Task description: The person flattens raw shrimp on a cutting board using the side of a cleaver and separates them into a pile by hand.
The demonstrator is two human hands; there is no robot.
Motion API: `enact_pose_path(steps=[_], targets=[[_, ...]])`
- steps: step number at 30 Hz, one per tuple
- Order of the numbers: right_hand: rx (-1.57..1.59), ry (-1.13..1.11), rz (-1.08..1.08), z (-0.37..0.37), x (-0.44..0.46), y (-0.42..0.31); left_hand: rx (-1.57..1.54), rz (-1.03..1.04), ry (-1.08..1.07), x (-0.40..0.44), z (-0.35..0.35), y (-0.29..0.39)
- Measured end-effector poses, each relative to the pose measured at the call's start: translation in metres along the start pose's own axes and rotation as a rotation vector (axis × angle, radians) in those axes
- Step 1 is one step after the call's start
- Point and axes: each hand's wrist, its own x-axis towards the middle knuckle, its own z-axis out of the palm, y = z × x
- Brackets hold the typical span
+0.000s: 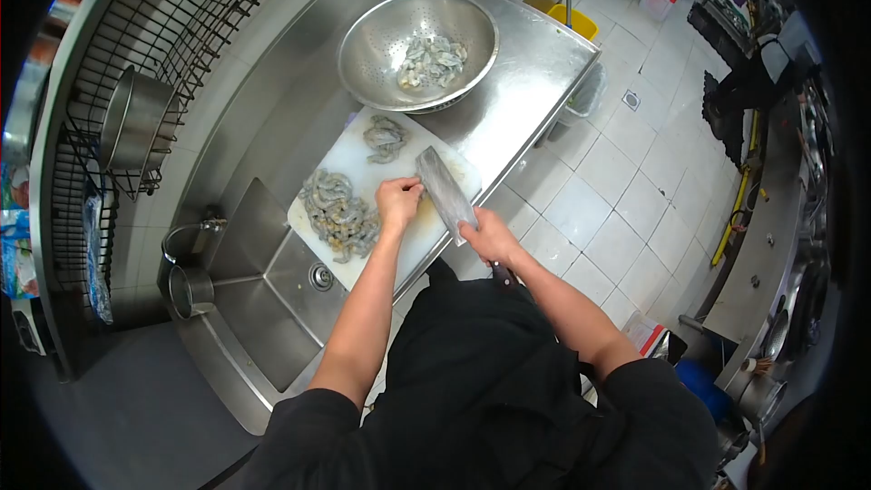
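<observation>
My right hand (490, 238) is wrapped round a cleaver (442, 189), whose broad blade lies over the right part of a white cutting board (408, 141). Just left of the blade, my left hand (397, 203) has its fingers pinched together on the board; what is between them is too small to make out. A large pile of raw shrimp (336, 213) covers the board's left side. Near the board's far corner sits a smaller heap of shrimp (385, 139). Beyond the board, a perforated steel colander (372, 50) holds more shrimp (431, 62).
A steel sink (263, 308) with a drain lies at the lower left, with a metal pot (190, 291) at its edge. A wire rack (118, 36) holds another pot (136, 120). A person's dark-clothed leg (744, 82) shows at the right.
</observation>
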Motion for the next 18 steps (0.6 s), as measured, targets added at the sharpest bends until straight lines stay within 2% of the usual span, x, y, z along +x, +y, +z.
enact_pose_path(steps=[3,10,13,15,16,18], targets=[[-0.074,0.026,-0.078,0.008,-0.016,0.015,-0.009,-0.041,0.053,-0.007,0.004,0.001],[-0.077,-0.066,0.004,0.002,-0.055,0.023,-0.039,-0.075,0.120,-0.009,0.008,0.001],[-0.059,-0.141,0.019,-0.006,-0.058,0.032,0.068,-0.107,0.160,-0.005,0.007,0.010],[-0.028,-0.181,0.015,-0.012,-0.059,0.034,0.269,-0.150,0.042,0.000,0.003,0.021],[-0.021,-0.179,0.049,-0.016,-0.059,0.031,0.268,-0.149,0.048,0.000,0.003,0.028],[-0.015,-0.186,0.075,-0.020,-0.061,0.024,0.509,0.015,0.085,0.000,0.005,0.036]])
